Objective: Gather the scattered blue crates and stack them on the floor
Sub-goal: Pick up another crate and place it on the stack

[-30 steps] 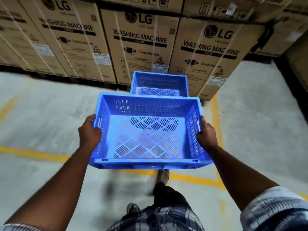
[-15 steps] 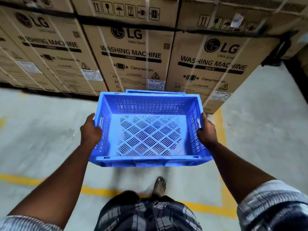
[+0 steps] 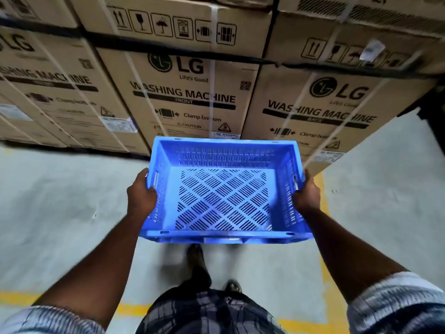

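Head view shows stacked washing-machine cartons (image 3: 192, 100) walling off the grey floor (image 3: 60, 201). In front of them an empty blue crate (image 3: 224, 201) hangs level above the feet, probably on its way to be stacked. The left hand (image 3: 140, 195) and right hand (image 3: 307, 195) each curl round a side handle slot, balancing it.

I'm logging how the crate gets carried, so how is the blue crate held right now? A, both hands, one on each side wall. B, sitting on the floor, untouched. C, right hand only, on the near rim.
A: the left hand grips the left wall of the blue crate and the right hand grips its right wall.
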{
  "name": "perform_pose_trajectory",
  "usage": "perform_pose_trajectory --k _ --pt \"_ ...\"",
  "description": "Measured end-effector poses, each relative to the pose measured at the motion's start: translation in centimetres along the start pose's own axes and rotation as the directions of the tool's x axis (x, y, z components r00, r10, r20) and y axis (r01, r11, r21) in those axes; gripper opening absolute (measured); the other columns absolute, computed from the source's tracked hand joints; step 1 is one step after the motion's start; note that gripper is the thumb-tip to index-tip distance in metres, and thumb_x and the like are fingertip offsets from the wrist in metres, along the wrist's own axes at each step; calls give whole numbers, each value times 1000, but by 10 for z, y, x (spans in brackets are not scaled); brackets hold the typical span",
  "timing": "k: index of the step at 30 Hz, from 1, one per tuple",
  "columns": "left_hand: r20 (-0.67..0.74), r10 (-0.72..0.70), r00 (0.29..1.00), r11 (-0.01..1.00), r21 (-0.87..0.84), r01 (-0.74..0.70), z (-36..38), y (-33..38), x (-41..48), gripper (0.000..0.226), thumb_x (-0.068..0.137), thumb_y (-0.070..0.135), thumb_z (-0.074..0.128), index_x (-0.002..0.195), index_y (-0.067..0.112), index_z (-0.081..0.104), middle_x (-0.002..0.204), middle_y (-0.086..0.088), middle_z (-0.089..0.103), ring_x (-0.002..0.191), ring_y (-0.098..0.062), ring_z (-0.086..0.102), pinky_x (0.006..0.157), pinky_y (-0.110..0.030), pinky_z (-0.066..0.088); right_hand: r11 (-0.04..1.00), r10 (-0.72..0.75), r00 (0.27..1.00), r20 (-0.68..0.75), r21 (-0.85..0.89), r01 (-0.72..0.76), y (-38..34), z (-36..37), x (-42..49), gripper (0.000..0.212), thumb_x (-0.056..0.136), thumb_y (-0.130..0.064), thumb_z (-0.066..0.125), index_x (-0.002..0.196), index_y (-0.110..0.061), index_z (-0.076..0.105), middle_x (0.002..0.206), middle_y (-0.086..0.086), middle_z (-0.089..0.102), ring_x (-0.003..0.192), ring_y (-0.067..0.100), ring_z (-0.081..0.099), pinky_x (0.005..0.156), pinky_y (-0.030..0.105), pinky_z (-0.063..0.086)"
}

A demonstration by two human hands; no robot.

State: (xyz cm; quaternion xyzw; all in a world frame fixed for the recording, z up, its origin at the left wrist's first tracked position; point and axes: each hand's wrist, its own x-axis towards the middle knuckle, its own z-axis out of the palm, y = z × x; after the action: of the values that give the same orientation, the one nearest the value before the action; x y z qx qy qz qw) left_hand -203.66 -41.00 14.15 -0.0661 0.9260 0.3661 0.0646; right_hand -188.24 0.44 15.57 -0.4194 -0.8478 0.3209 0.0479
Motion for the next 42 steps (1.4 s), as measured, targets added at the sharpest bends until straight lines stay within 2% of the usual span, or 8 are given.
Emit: perform_pose_trajectory --k 10,16,19,22,26,31,37,42 --pt "98 26 995 1000 -21 -24 38 14 108 61 85 4 50 141 28 43 127 -11 64 113 -33 60 96 -34 45 986 167 986 -8 17 -166 -48 37 85 71 78 8 46 144 -16 35 123 23 60 106 42 59 86 42 49" --pt "111 94 989 995 17 -97 60 22 137 57 89 -1 49 142 19 45 104 -20 68 86 -36 63 77 -28 41 987 160 986 39 14 -161 -49 57 130 66 79 7 46 141 -16 39 119 23 62 93 39 61 84 42 52" --pt "138 115 984 990 71 -126 71 18 147 60 89 -1 48 145 19 41 101 -22 67 86 -40 63 76 -31 41 989 146 987 73 16 -147 -41 67 144 65 78 4 46 139 -18 41 115 23 64 88 39 63 83 44 53" --pt "161 115 980 986 101 -132 81 20 152 64 89 -1 47 148 22 34 114 -20 65 97 -42 61 84 -37 45 991 129 986 102 -47 -125 -30 71 158 65 83 6 46 144 -15 39 121 22 63 105 40 61 88 39 47" --pt "206 99 973 976 172 -135 85 16 144 79 83 -8 45 153 20 23 144 -11 49 121 -38 54 98 -41 43 996 29 988 151 -93 -15 -22 71 164 68 84 6 43 148 -16 36 124 21 63 108 43 60 87 41 48" --pt "245 24 969 956 279 -94 88 5 100 92 80 -6 50 155 17 3 105 -28 57 88 -45 58 67 -39 41 983 -91 964 250 -135 128 -3 64 142 77 87 1 44 155 -16 14 124 29 55 103 46 58 81 41 46" --pt "225 -66 972 963 270 2 90 -22 56 80 94 16 52 155 16 2 103 -31 58 90 -46 59 73 -43 45 953 -137 937 322 -216 213 41 58 89 81 93 -18 48 154 -32 -4 128 19 41 82 44 61 67 44 50" --pt "226 -51 973 935 354 -33 86 -15 39 75 95 8 46 155 13 1 103 -32 58 93 -46 58 77 -43 42 948 -94 941 326 -259 184 47 52 84 88 89 -19 53 154 -35 -4 121 18 45 93 43 61 79 44 50"
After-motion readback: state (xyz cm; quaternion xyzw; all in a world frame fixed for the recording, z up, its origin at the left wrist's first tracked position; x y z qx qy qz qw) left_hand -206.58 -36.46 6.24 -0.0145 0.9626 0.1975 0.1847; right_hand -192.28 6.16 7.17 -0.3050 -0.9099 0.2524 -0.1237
